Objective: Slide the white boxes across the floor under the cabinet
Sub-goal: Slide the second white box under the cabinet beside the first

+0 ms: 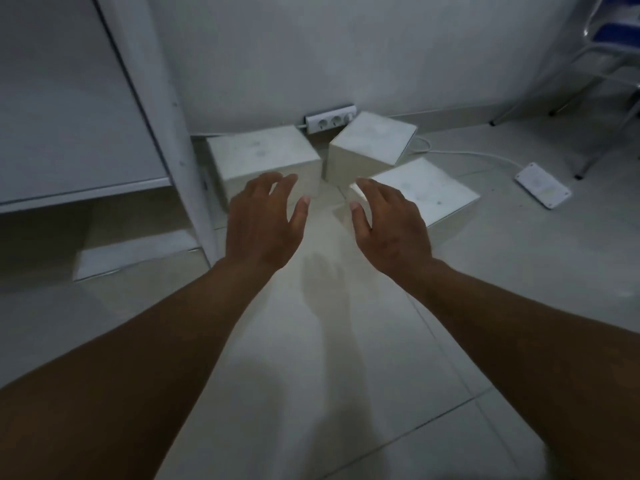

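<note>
Both my left grip (263,216) and right grip (388,223) are spread and empty just short of the plain white cardboard-looking cube boxes (263,157) on the smooth pale tile floor (311,341), probably light and slidey, so I'd push flat-palmed low on their near faces toward the white cabinet (86,133) off my left.

Pale tiled floor (346,393) with boxes, cabinet and cable gear on it.

I see three white boxes near the wall: a left box (259,155) just beside the cabinet (152,98), a middle box (370,143) set at an angle, and a flat box (426,192). A fourth box (135,252) lies under the cabinet. A power strip (329,118) sits by the wall; its cable (467,153) runs to a white plate (542,184).
</note>
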The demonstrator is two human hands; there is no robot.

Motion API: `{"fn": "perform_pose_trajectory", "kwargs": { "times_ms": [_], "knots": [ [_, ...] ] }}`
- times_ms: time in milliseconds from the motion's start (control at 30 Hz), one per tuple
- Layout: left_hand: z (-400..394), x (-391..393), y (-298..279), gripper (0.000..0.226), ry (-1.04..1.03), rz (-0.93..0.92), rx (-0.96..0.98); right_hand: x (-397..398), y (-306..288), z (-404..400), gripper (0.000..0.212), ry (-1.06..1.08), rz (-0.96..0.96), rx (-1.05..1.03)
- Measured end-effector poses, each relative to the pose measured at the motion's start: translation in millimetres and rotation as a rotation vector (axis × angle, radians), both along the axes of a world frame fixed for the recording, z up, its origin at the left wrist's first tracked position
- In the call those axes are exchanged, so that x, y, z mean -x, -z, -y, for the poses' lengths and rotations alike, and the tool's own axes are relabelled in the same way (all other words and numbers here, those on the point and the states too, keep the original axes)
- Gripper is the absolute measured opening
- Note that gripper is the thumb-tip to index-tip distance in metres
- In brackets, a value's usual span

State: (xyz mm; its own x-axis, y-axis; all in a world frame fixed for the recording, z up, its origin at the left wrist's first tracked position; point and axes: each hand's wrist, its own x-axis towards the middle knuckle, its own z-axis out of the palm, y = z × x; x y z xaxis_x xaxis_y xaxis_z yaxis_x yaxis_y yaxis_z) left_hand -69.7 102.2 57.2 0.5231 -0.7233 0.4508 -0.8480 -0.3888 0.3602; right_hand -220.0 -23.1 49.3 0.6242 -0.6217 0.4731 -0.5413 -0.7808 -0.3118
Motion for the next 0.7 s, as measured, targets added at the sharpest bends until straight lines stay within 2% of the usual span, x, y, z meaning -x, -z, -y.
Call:
{"fn": "perform_pose_trajectory", "kwargs": {
  "times_ms": [233, 433, 700],
  "knots": [
    [95.1, 58.5, 13.5, 0.047, -0.097, -0.077, -0.087, 35.5, 7.1, 115.7, 0.041, -0.075, 0.0, -0.038],
    [183.9, 92.0, 1.2, 0.047, -0.221, -0.082, -0.134, 55.7, 1.2, 229.2, 0.04, -0.184, -0.003, -0.078],
    [280.1, 121.8, -4.6, 0.047, -0.392, -0.126, -0.094, 56.9, 1.1, 327.9, 0.039, -0.302, 0.059, -0.115]
  ]
}}
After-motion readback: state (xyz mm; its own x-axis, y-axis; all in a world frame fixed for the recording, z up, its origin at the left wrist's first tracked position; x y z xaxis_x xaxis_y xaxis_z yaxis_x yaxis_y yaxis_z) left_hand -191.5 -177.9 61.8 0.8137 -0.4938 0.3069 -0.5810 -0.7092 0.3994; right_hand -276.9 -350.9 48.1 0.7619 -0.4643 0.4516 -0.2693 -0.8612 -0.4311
